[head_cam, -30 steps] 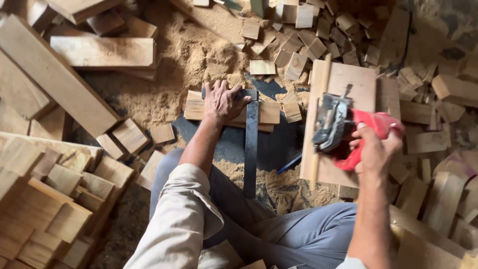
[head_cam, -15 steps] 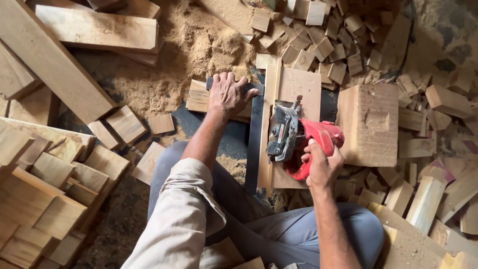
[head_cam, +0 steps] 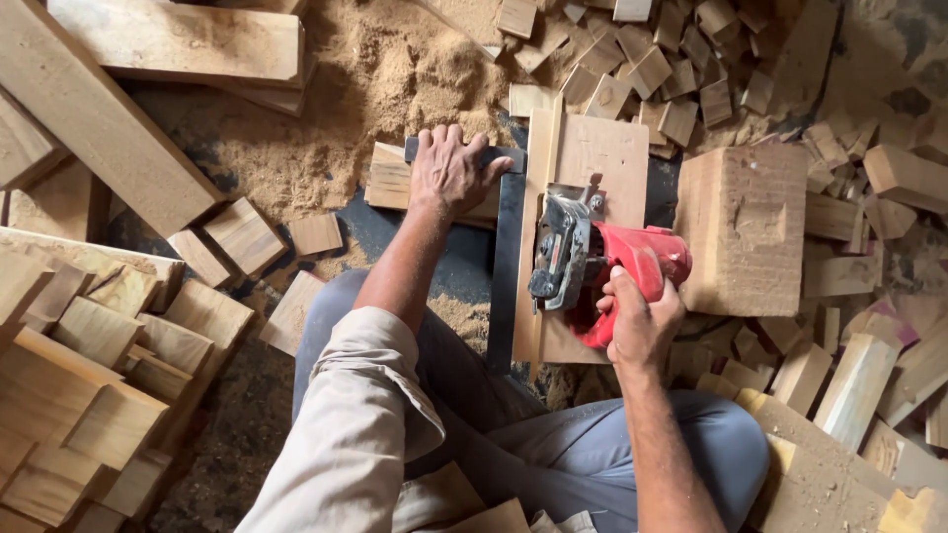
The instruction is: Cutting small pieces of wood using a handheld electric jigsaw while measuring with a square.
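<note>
- Left hand (head_cam: 449,173) lies flat, fingers spread open, pressing a wooden piece (head_cam: 390,181) beside the metal square (head_cam: 507,265)
- Right hand (head_cam: 637,321) is closed around the red power tool (head_cam: 602,262) on the board (head_cam: 592,158)

I see no packages, signs or screens around me. The only thing that might be a label is a small pale patch on the grey metal side of the red power tool (head_cam: 592,266), which sits on the board in front of me; it is too small and blurred for me to tell its shape or colours for sure.
</note>
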